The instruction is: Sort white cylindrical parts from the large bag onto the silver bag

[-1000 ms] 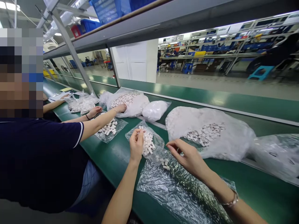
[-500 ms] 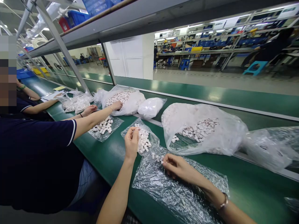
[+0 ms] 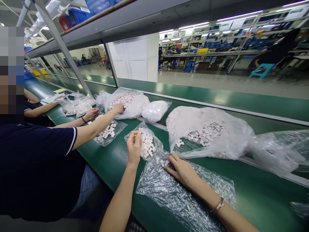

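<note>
My left hand (image 3: 134,146) is closed in a pinch over the near edge of a small clear plastic bag (image 3: 158,139). What its fingertips hold, if anything, I cannot make out. Short white tube-like plastic pieces (image 3: 147,145) lie heaped in that bag. To the right, my right hand (image 3: 181,169) reaches in with thumb and fingers apart, beside a few white pieces (image 3: 162,162). These pieces lie at the far corner of a flat sheet of crinkled clear plastic (image 3: 166,193), and the right forearm passes over it.
Behind my hands sits a large translucent bag (image 3: 231,132) of similar pieces, with a white bundle (image 3: 155,111) to its left. A co-worker's arm (image 3: 96,127) reaches into another big bag (image 3: 140,104). A shelf (image 3: 154,22) runs overhead along the green bench (image 3: 108,161).
My right hand has shifted slightly up and its fingers have spread from a pinch over the few white pieces. My left hand stays nearly in place.
</note>
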### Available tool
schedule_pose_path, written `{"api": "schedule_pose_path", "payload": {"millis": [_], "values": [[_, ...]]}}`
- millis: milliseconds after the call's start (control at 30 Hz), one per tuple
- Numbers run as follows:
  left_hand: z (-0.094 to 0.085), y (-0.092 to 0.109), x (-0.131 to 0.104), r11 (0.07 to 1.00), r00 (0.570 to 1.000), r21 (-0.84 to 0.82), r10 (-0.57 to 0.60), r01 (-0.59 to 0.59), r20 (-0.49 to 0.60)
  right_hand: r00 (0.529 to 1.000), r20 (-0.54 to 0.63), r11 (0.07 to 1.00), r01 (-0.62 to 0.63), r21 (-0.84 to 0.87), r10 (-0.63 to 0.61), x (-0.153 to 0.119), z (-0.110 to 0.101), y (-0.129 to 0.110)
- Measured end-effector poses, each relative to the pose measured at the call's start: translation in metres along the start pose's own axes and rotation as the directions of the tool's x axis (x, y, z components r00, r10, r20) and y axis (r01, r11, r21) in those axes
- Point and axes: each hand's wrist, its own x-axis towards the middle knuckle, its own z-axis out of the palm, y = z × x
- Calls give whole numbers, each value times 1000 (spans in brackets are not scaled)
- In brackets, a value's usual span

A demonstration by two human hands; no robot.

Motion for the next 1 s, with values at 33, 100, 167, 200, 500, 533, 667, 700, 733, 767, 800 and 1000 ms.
{"api": "schedule_pose_path", "payload": {"millis": [33, 100, 167, 200, 500, 533, 667, 700, 733, 767, 800, 1000], "values": [[0, 0, 0, 1000, 1000, -3, -2, 2, -1, 1000, 7, 999, -9, 40, 9, 1, -2, 0], [0, 0, 0, 1000, 1000, -8, -6, 6, -9, 998, 35, 972, -59, 226, 52, 2, -9, -1], [0, 1, 0, 1000, 1000, -12, -6, 6, -19, 987, 119, 856, -156, 492, 111, 4, -20, -1], [0, 2, 0, 1000, 1000, -14, -5, 4, -23, 976, 176, 760, -210, 615, 128, 5, -25, -1], [1, 3, -1, 1000, 1000, -9, -13, 13, -29, 992, 35, 916, -122, 383, 118, 7, -14, -8], [1, 3, -1, 1000, 1000, -6, -13, 13, -29, 997, 12, 960, -74, 271, 74, 6, -8, -10], [1, 3, 0, 1000, 999, -15, -17, 16, -42, 1000, 18, 987, -1, 159, -2, 5, 2, -13], [0, 4, 0, 1000, 999, -24, -17, 16, -47, 999, 34, 970, -40, 238, 33, 5, 0, -13], [0, 4, 0, 999, 999, -33, -17, 15, -51, 995, 64, 935, -93, 341, 75, 5, -3, -13], [0, 4, 0, 999, 998, -40, -18, 15, -56, 989, 104, 884, -142, 445, 107, 6, -8, -14], [-1, 4, 0, 999, 998, -45, -18, 15, -61, 982, 145, 830, -180, 529, 121, 7, -12, -13], [1, 9, -3, 999, 997, -34, -15, 13, -73, 981, 171, 830, -172, 531, 94, 15, -20, -12]]}}
